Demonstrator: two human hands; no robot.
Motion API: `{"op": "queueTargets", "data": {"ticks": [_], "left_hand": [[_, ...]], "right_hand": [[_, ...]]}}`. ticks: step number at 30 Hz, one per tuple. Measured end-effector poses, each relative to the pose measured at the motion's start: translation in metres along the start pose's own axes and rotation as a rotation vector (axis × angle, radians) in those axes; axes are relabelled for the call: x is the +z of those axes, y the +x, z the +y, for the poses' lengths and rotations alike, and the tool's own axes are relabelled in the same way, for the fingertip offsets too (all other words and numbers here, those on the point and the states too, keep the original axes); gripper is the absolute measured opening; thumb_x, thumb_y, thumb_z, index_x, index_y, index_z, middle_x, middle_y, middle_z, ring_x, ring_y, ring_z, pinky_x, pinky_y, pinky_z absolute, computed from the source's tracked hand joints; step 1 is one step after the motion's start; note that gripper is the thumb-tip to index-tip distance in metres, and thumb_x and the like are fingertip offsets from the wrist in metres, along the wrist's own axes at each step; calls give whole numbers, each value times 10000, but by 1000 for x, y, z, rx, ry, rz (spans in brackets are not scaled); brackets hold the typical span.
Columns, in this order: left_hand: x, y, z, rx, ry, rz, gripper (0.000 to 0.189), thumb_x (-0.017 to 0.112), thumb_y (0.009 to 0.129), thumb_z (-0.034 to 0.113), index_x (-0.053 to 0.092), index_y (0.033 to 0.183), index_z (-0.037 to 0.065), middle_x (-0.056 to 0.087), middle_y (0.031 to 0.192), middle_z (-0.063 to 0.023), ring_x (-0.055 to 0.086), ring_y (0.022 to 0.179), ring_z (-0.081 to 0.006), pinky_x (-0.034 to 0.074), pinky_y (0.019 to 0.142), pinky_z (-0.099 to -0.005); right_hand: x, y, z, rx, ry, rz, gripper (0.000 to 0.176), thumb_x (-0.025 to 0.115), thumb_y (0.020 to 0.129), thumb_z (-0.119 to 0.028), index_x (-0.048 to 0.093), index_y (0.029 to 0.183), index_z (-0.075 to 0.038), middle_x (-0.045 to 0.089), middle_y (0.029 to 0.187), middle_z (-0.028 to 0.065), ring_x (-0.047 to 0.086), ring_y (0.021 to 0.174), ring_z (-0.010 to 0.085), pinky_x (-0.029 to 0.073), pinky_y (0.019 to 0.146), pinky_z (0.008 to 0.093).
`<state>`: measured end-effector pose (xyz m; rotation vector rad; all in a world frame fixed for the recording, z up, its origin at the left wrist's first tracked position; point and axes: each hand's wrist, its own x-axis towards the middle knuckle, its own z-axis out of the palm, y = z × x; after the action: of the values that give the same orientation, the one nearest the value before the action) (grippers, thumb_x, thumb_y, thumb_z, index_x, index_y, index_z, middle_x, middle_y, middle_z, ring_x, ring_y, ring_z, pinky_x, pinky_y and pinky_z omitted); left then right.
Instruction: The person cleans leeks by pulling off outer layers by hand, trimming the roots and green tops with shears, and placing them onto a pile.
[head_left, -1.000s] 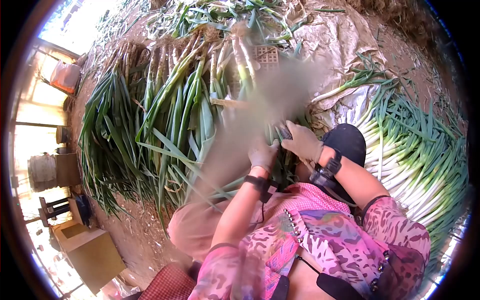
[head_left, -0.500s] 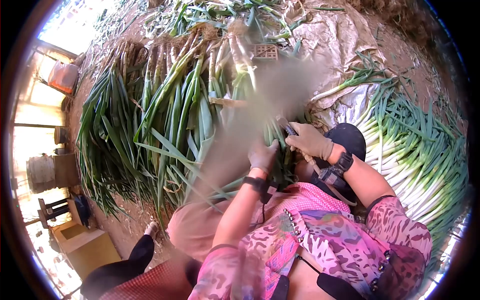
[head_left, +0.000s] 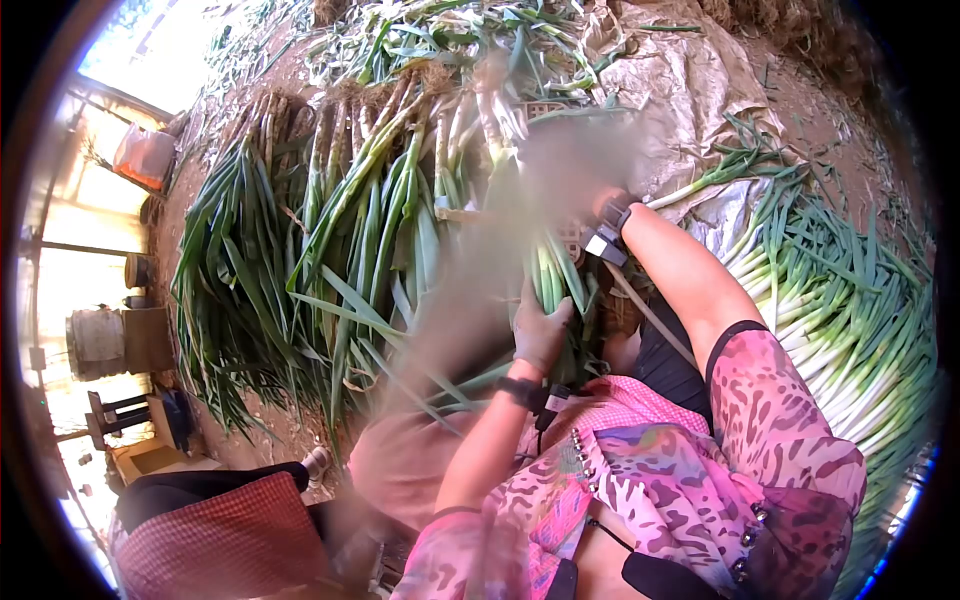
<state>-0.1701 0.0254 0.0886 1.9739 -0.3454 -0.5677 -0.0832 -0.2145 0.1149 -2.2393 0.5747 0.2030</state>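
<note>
My gloved left hand (head_left: 542, 330) is closed around the leafy green part of a long green onion (head_left: 548, 268). The stalk points away from me, and a lens smear hides part of it. My right hand (head_left: 598, 190) reaches forward near the root end, with its fingers lost behind the smear. A thin hose (head_left: 650, 312) runs from under my right wrist back toward my lap; whatever it joins to is hidden. Untrimmed green onions (head_left: 345, 220), roots facing away, lie in a thick row beside my left hand.
Cleaned green onions (head_left: 800, 310) with white stems are piled at the right. Loose leaves (head_left: 400, 45) litter the ground ahead, by a crumpled sheet (head_left: 680, 75). A person in a red checked garment (head_left: 225, 540) is at the lower left, near a cardboard box (head_left: 145, 455).
My right hand has moved forward, away from my left hand, and into the smear; its hose-fed tool no longer shows. My left hand still grips the green onion. The person at lower left has shifted.
</note>
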Motion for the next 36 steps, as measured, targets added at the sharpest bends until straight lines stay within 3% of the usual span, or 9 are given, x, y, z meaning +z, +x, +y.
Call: {"op": "queueTargets", "data": {"ticks": [4,7,10,14,18,21,23,26,36], "left_hand": [[4,-9,-15,-130,-421,-207,613,737,861,187,489,1381,-24,699,1094,-136,672,954,-175,535,878,-313],[6,-18,-18,-230,-507,-262,600,733,868,167,488,1375,-40,692,1102,-123,668,945,-167,536,872,-309],[15,-22,-30,-120,-476,-225,585,723,894,256,516,1358,-37,712,1089,-164,695,922,-219,542,865,-331],[5,-10,-41,-97,38,-236,566,653,934,454,600,1343,67,712,1074,-240,698,937,-346,547,834,-400],[-30,25,-5,41,405,137,404,715,889,286,660,1184,15,695,1091,-194,670,987,-353,528,863,-422],[-27,52,-7,-153,284,6,597,750,826,398,597,1228,-15,661,1166,-262,624,1125,-405,492,962,-468],[-13,63,-27,-170,366,-78,640,766,796,429,598,1203,-34,654,1173,-286,623,1142,-409,492,973,-465],[-20,56,17,-271,292,-118,655,778,742,421,607,1172,-43,675,1126,-297,651,1091,-429,505,965,-463],[-59,27,41,-271,-41,-238,664,778,755,318,589,1244,-91,721,1053,-224,714,955,-281,552,857,-362]], "right_hand": [[10,8,24,-112,-75,14,478,595,820,-378,720,937,68,695,912,302,698,892,431,538,821,457],[8,6,28,-60,-64,53,475,614,810,-378,719,952,63,703,934,290,698,903,430,541,832,450],[9,-8,23,-128,-175,28,477,620,811,-376,718,964,65,708,957,282,700,928,426,543,843,445],[38,-7,48,-144,-164,4,493,628,821,-389,708,992,67,707,956,282,695,934,426,544,839,444],[63,-28,91,-96,-52,-11,488,641,829,-394,699,1015,53,703,945,284,693,925,421,544,826,444],[50,-91,45,-28,4,-38,457,654,824,-381,681,1038,21,698,926,273,689,908,419,540,806,453],[51,-123,28,-31,-13,-59,386,654,824,-333,628,1005,7,678,894,266,663,880,442,521,790,485],[59,-156,29,-14,-25,-84,415,660,824,-316,570,1059,13,670,924,285,647,924,465,502,827,510],[49,-174,13,-121,-55,-17,409,659,828,-276,523,1098,-1,642,918,274,626,894,475,498,783,530]]}}
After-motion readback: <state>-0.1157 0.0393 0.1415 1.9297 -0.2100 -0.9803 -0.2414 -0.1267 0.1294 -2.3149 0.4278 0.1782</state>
